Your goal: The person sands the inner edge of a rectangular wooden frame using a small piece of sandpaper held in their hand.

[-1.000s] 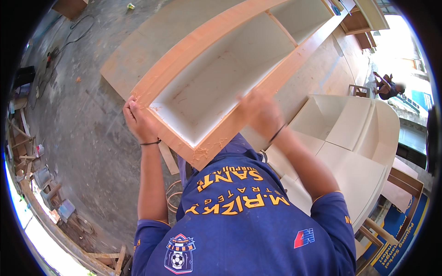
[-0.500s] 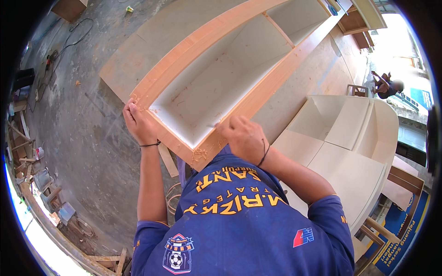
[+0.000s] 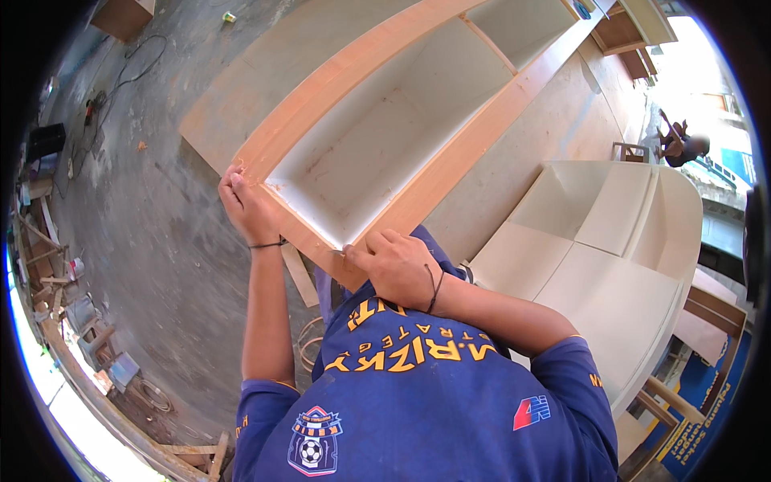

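Note:
A long wooden cabinet carcass point(image 3: 450, 181) lies open side up in front of me, with a light wood-grain rim, pale inner walls and a divider near its far end. My left hand point(image 3: 247, 210) is closed round the left corner of its near end, with the thumb on the rim. Over the near right corner, my right hand point(image 3: 397, 269) is bent with its fingers curled together at the inner edge. A small dark tip shows at those fingers, but I cannot make out what it is. Thin wood shavings point(image 3: 242, 170) lie on the rim by my left hand.
To the right stands a white cabinet point(image 3: 606, 277) with a rounded end. A person point(image 3: 683, 149) crouches at the far right. A flat board point(image 3: 210, 132) lies beneath the carcass, a wood strip point(image 3: 299, 277) near my left forearm, and a cable point(image 3: 120, 80) on the floor.
My right hand has slid along the rim toward me, from the right-hand edge to the near corner. It now covers where curled shavings lay. My left hand keeps its hold.

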A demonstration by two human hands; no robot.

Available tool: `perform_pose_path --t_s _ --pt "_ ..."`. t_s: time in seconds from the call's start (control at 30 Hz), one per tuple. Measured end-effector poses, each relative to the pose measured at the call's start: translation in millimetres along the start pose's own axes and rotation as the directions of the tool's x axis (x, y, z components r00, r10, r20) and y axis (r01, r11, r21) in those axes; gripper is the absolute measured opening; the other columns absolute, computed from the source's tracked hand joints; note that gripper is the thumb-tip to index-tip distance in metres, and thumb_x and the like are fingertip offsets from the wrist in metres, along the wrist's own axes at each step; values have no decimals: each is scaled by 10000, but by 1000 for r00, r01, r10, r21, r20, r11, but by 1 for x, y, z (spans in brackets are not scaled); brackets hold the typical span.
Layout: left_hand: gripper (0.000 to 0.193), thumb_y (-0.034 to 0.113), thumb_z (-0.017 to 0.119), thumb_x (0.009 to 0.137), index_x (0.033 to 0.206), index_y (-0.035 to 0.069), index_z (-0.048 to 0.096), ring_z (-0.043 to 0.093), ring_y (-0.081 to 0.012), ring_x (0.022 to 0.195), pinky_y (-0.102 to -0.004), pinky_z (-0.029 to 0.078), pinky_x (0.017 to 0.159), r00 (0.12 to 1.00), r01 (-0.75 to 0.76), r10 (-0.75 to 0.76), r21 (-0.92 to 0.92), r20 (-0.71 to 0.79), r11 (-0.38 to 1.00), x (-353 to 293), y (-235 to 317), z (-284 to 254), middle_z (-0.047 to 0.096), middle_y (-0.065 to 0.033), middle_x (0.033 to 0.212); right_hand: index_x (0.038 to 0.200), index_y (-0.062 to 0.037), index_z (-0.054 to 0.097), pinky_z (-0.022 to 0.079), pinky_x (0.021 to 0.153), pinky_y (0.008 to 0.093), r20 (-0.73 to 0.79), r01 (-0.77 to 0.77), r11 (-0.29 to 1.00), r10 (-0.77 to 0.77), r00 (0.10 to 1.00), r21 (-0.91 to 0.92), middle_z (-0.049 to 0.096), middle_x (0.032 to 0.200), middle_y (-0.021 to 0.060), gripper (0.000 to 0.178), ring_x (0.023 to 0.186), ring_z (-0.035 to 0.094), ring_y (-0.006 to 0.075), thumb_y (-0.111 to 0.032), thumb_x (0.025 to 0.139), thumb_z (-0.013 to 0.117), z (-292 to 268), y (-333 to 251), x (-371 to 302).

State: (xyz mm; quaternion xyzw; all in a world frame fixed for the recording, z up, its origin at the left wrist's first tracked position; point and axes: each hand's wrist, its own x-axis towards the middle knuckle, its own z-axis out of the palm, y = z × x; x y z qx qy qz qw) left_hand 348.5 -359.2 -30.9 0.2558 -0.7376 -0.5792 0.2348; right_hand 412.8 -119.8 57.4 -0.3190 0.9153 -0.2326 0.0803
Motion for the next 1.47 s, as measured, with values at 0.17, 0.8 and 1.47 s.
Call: perform_pose_path --t_s 0.17,0.8,1.47 --pt "437 209 460 978 1367 14 428 321 -337 1373 -478 245 1106 834 -542 458 613 308 575 -37 43 -8 374 -184 1459 1143 -39 638 491 648 312 -250 -312 910 381 890 274 610 883 131 365 722 598 224 18 798 532 -62 49 -4" --pt "571 327 419 977 1397 -54 354 406 -386 1300 -448 341 1056 515 -773 219 337 829 538 -121 111 258 392 -231 1436 1117 19 626 430 608 215 -273 -349 595 712 647 724 571 797 33 291 675 515 75 28 828 592 -111 236 -120" --pt "358 363 639 883 898 8 680 614 -225 723 -332 472 690 756 -8 -359 556 547 831 -98 107 135 674 -135 827 1233 28 568 407 598 212 -127 -227 454 625 770 862 545 855 -1 358 709 485 54 39 876 547 -170 346 -101"
